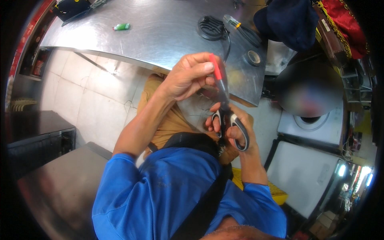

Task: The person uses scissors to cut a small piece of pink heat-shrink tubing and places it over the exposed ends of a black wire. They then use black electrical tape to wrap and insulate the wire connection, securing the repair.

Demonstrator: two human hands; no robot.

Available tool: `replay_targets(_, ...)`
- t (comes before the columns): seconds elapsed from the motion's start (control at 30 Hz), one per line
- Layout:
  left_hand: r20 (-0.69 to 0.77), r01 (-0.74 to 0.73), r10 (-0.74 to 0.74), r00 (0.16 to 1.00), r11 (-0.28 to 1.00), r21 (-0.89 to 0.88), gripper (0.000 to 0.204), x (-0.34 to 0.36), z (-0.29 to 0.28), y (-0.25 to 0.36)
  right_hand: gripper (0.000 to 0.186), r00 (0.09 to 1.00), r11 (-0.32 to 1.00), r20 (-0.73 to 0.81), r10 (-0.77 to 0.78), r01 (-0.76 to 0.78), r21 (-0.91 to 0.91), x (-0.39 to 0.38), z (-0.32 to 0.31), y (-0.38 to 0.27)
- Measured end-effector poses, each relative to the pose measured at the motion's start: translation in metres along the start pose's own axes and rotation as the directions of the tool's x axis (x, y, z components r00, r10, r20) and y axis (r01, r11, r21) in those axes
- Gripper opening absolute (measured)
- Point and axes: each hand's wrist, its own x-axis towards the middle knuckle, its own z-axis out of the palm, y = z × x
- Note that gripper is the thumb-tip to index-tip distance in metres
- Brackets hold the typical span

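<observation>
My left hand is raised over the near edge of the steel table, its thumb and fingers pinched on a narrow red strip. Whether the strip is tape or tubing cannot be made out. In my right hand is a pair of scissors with black and grey handles, the fingers through the loops. Their blades point up and away from me and meet the lower end of the red strip. How far apart the blades are is blurred.
On the steel table lie a coiled black cable, a second cable coil, a roll of tape and a small green tube. Dark blue cloth hangs at the far right. A yellow crate is beside my right arm.
</observation>
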Motion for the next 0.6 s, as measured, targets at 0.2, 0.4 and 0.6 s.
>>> replay_targets(0.2, 0.009, 0.009, -0.009, 1.0, 1.0, 0.017, 0.023, 0.0017, 0.004, 0.0032, 0.092, 0.999, 0.998, -0.041, -0.012, 0.009, -0.065, 0.0007, 0.003, -0.0028)
replay_targets(0.4, 0.005, 0.013, -0.013, 1.0, 0.999, 0.041, 0.023, 0.0017, 0.0032, 0.0029, 0.096, 0.998, 0.999, -0.068, -0.001, -0.001, -0.043, -0.0002, 0.003, -0.0046)
replay_targets(0.6, 0.004, -0.001, 0.001, 1.0, 0.999, 0.049, 0.024, 0.003, 0.0007, 0.001, 0.095, 0.996, 0.999, -0.083, -0.016, 0.012, -0.052, -0.0001, 0.0054, -0.0054)
